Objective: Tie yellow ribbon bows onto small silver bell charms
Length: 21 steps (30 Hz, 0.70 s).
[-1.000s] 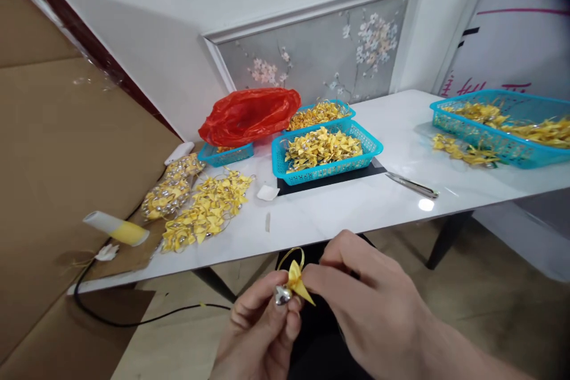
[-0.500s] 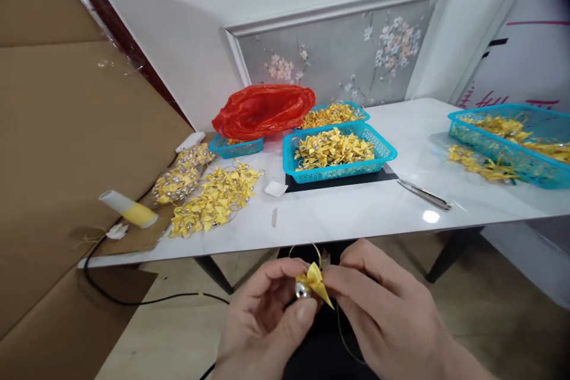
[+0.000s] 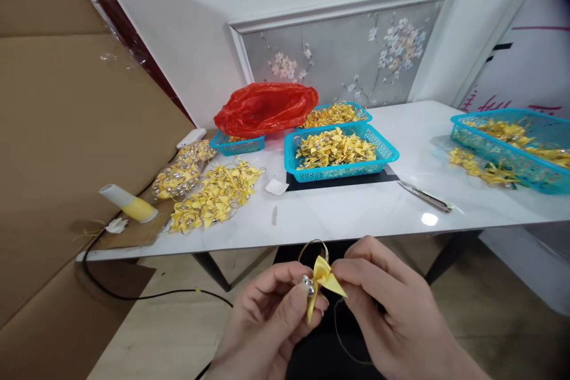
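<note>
While the left hand [image 3: 271, 316] pinches silver bells [image 3: 307, 285], the yellow bow [image 3: 326, 278] lies between both hands, short of the counter [image 3: 333, 214], one tip slanting toward the right hand [image 3: 392, 303], whose fingers grasp its edge.

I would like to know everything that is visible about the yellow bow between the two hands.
The yellow bow looks like smooth, slightly shiny ribbon, folded, with pointed ends: one slants down to the right, another points downward. Shiny silver beads sit at its left side, and a thin golden loop arches above it. It is held in the air, in front of the white table. The left hand grips the bead side; fingertips of the right hand meet its right side.
</note>
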Available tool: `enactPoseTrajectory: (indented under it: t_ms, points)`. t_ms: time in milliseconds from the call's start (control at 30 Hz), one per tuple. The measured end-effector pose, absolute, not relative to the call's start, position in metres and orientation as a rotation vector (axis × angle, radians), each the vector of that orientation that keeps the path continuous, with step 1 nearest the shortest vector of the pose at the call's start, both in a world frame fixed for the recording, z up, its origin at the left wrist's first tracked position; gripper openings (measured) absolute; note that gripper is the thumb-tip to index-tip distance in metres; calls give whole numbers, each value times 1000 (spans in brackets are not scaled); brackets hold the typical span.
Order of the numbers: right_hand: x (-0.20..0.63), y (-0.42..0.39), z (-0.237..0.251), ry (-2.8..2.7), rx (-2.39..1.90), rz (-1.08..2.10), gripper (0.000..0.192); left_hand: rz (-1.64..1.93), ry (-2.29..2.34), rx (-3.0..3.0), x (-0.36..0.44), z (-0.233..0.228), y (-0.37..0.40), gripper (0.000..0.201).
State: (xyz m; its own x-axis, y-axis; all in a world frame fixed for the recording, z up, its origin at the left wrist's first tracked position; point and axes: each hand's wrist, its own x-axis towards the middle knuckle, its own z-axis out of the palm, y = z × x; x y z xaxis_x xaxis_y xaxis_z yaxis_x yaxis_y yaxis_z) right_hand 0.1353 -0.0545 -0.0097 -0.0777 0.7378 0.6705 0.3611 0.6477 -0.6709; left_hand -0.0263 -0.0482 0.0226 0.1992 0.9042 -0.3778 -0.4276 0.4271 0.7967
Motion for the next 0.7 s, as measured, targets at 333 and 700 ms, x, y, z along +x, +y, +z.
enactPoseTrajectory:
  t_ms: [333, 700]
  points:
    - [134, -55, -12, -1629, -932, 544, 20, 1031, 978, 570, -24, 26, -50, 22]
    - [133, -56, -11, -1681, -906, 410, 21, 997, 927, 618, -30, 17, -47, 13]
